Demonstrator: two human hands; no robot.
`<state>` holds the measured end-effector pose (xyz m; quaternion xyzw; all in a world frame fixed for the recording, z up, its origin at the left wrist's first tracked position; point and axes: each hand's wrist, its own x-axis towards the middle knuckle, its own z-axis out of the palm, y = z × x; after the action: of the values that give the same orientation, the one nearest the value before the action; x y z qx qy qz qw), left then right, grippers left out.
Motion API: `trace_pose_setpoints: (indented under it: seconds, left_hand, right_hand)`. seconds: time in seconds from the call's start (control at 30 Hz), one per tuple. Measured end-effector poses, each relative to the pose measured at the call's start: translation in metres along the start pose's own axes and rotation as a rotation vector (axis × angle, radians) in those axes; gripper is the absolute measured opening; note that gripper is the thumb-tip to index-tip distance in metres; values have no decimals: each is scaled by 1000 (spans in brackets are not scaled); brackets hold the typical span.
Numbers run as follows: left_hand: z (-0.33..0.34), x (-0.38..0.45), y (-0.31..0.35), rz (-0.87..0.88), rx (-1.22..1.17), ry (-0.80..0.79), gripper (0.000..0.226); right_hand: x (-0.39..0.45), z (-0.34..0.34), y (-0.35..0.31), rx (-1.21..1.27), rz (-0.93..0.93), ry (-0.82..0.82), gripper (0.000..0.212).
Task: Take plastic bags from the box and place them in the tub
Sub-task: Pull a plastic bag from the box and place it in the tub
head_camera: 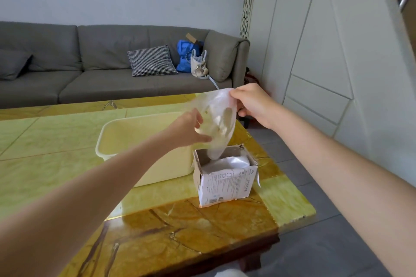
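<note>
Above the box (225, 177), both hands' grip holds the plastic bag (219, 117).

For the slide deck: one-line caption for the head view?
Both hands lift a plastic bag from the box beside the tub.

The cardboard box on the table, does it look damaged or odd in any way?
Yes. The cardboard box has a roughly torn-open top with ragged edges, and a strip hangs loose at its right corner. It also stands turned at an angle beside the tub. The plastic bag held by both hands still trails into it.
</note>
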<state>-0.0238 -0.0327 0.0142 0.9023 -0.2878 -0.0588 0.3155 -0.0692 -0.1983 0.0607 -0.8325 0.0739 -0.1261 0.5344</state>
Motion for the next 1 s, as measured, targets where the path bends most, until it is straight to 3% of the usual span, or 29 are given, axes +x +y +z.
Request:
trace_pose_setpoints:
  seconds: [0.07, 0.13, 0.23, 0.33, 0.47, 0.57, 0.73, 0.83, 0.9, 1.0]
  left_hand:
    - [-8, -1, 3, -79, -207, 90, 43]
    - [-18, -5, 4, -226, -480, 85, 47]
    - [-31, -10, 5, -371, -1004, -67, 37]
    - [-38, -12, 8, -349, -1150, -28, 32]
    - [-43, -11, 10, -380, -989, 2, 41]
    - [-40, -12, 6, -368, -724, -31, 17]
    - [-36, -11, 4, -325, -629, 4, 6]
    - [-39, -8, 6, -314, -596, 95, 12]
    - [-42, -8, 8, -308, -575, 132, 15]
    - [-45, -6, 9, -295, -582, 153, 17]
  right_hand:
    - [-1, 1, 0, 286, 114, -45, 29]
    - [-1, 1, 3, 446, 186, -78, 24]
    - [-3, 4, 12, 466, 231, -137, 22]
    - [-5, 8, 19, 411, 281, -164, 22]
    - [-4, 12, 27, 402, 297, -198, 16]
    - [-4, 13, 30, 463, 278, -272, 17]
    - [-9, 15, 31, 425, 300, -427, 16]
    - [-5, 12, 28, 416, 299, -253, 16]
    - [-1, 7, 22, 551, 298, -170, 30]
    - [1, 6, 5, 559, 262, -223, 47]
